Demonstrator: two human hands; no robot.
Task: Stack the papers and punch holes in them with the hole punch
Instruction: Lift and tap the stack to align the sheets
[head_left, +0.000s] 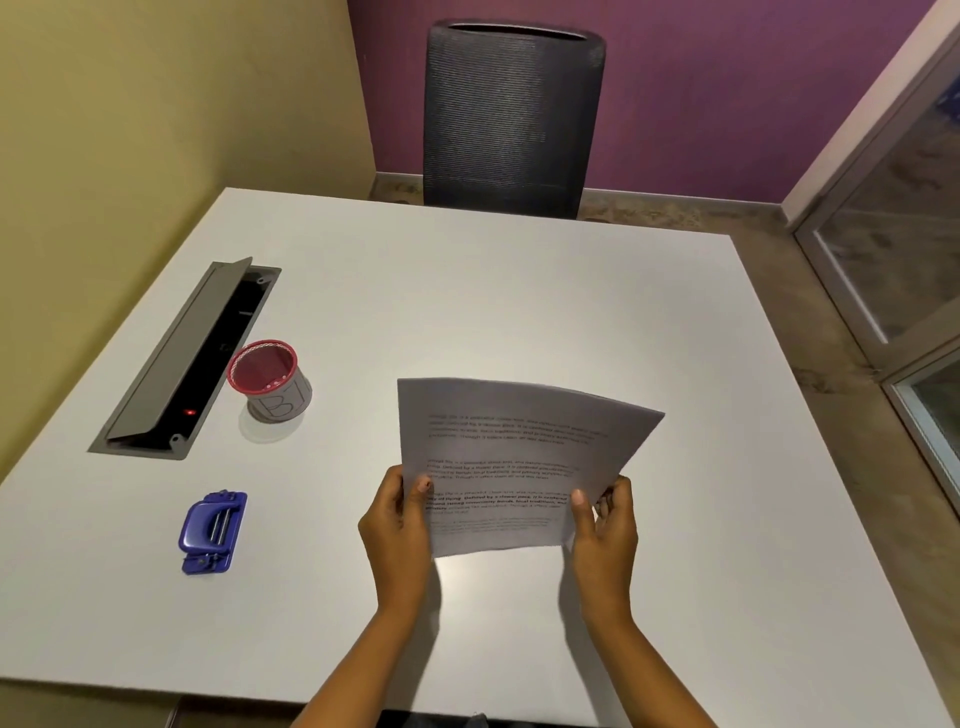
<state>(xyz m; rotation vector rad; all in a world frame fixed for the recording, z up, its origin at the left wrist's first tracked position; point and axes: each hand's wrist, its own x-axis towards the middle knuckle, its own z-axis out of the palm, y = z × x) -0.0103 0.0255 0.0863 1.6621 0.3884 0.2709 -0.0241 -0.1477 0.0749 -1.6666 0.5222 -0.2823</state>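
Stacking step in hand — the printed papers (519, 462) are being held above the white table (519, 291), side edges pinched by left hand (397, 525) and right hand (605, 525). Next, likely: edges squared, stack carried to the blue hole punch (212, 531) — lying untouched well to the left.

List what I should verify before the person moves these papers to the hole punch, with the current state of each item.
1. Papers held at both sides: the left hand pinches the left edge, the right hand the right edge. Ok.
2. Sheets squared into one stack: the edges are too fine to judge. Cannot tell.
3. Stack flat for feeding: it is held above the table and bowed. Not ok.
4. Hole punch free on the table, left of the hands, nothing touching it. Ok.
5. Punch slot facing the papers. Cannot tell.
6. Red mesh cup stands apart from the punch. Ok.
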